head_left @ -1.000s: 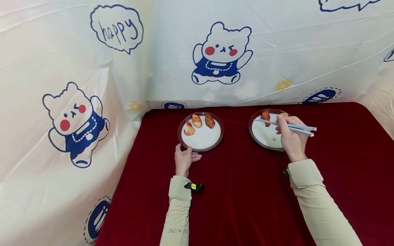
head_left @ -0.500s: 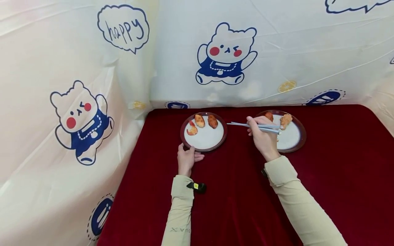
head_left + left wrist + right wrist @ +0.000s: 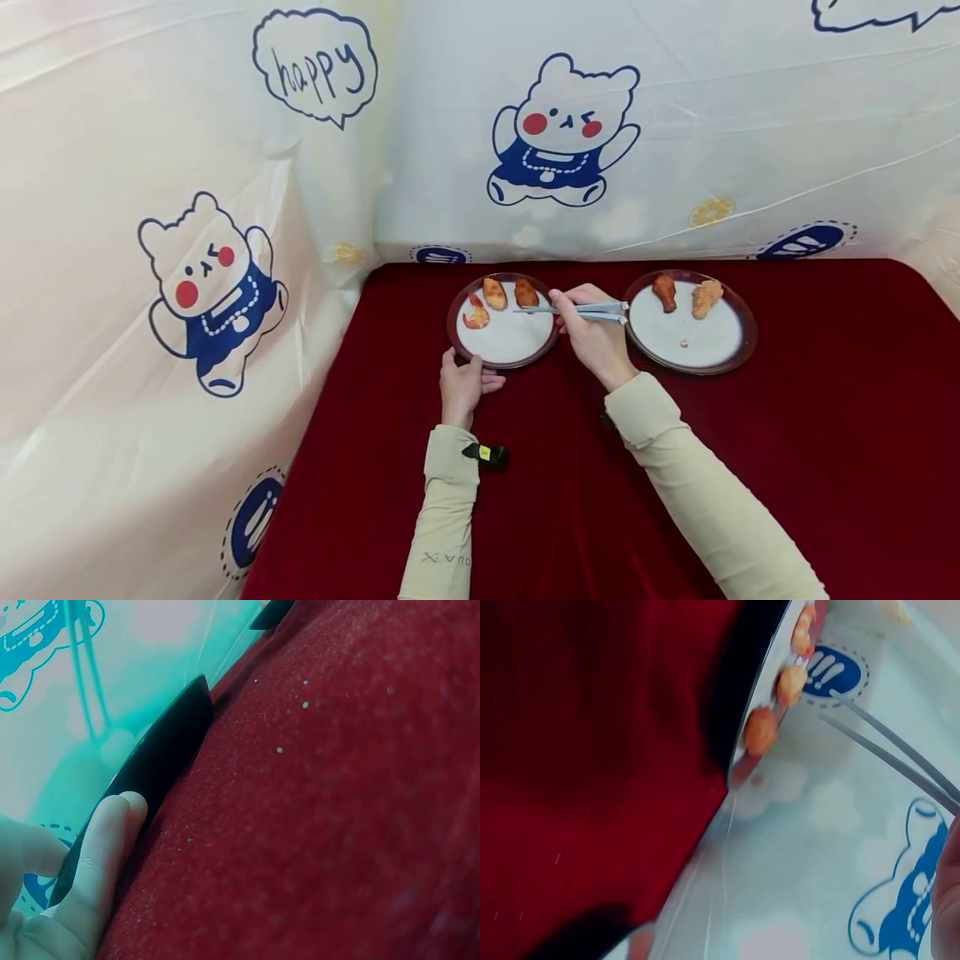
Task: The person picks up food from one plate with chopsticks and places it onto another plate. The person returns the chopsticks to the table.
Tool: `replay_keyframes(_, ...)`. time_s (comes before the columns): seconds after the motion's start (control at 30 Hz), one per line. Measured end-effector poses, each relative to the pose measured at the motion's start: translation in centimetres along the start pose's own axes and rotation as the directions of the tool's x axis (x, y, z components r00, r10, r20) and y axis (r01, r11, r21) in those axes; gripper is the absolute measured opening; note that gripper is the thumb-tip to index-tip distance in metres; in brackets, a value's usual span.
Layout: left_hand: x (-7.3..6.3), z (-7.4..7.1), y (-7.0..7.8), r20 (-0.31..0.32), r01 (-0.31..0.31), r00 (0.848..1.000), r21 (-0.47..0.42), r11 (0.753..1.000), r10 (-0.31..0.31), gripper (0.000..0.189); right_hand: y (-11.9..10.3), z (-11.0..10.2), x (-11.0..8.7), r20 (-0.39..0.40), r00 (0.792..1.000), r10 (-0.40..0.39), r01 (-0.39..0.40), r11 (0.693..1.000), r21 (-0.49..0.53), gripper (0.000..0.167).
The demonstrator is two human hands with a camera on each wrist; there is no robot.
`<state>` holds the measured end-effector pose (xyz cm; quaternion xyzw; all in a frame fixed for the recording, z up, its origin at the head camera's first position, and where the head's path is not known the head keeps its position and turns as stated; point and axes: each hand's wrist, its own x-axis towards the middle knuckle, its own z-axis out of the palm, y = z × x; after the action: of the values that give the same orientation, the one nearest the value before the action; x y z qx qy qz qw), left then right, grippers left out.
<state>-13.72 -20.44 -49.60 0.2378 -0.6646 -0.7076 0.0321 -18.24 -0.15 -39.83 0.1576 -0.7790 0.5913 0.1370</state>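
Observation:
In the head view my left hand (image 3: 461,385) grips the near rim of the left plate (image 3: 506,346), white with a dark red edge. The left wrist view shows thumb and fingers (image 3: 101,847) on either side of that dark rim. A shrimp (image 3: 476,317), a golden wing-like piece (image 3: 495,293) and a browner one (image 3: 527,292) lie along the plate's far side. My right hand (image 3: 597,342) holds pale blue chopsticks (image 3: 600,307), their tips reaching over this plate. The right wrist view has the tips slightly apart, with no food between them.
To the right stands a second plate (image 3: 667,340), bearing a drumstick (image 3: 664,292), a fried chicken piece (image 3: 707,298) and a small crumb (image 3: 683,343). Both plates are on a dark red cloth (image 3: 555,517). A printed white sheet (image 3: 435,125) rises behind and at the left.
My right hand has carried the chopsticks leftward from the right plate to over the left plate, uncovering the fried chicken piece. The left hand keeps its grip; the whole view shifted slightly.

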Motion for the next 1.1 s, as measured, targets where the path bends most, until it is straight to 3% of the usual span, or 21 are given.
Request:
replay_keyframes(0.23, -0.2, 0.3, 0.2, -0.001, 0.0, 1.0, -0.01, 1.0, 0.0, 0.067, -0.1, 2.0, 0.1, 0.053, 0.997, 0.064, -0.064, 0.998, 0.011, 0.036)
replay_keyframes(0.5, -0.5, 0.0, 0.3, -0.004, 0.003, 1.0, 0.015, 1.0, -0.002, 0.065, -0.1, 4.4, 0.2, 0.061, 0.991, 0.119, -0.122, 0.992, 0.04, 0.031)
replay_keyframes(0.77, -0.5, -0.1, 0.2, -0.004, -0.018, 1.0, 0.022, 1.0, 0.018, 0.066, 0.1, 6.4, 0.6, 0.03, 0.993, 0.113, -0.112, 0.993, -0.024, 0.027)
replay_keyframes(1.1, -0.3, -0.1, -0.1, -0.007, -0.027, 1.0, 0.039, 0.999, 0.027, 0.067, 0.0, 7.6, 1.1, 0.015, 0.987, 0.16, -0.159, 0.986, -0.042, 0.035)
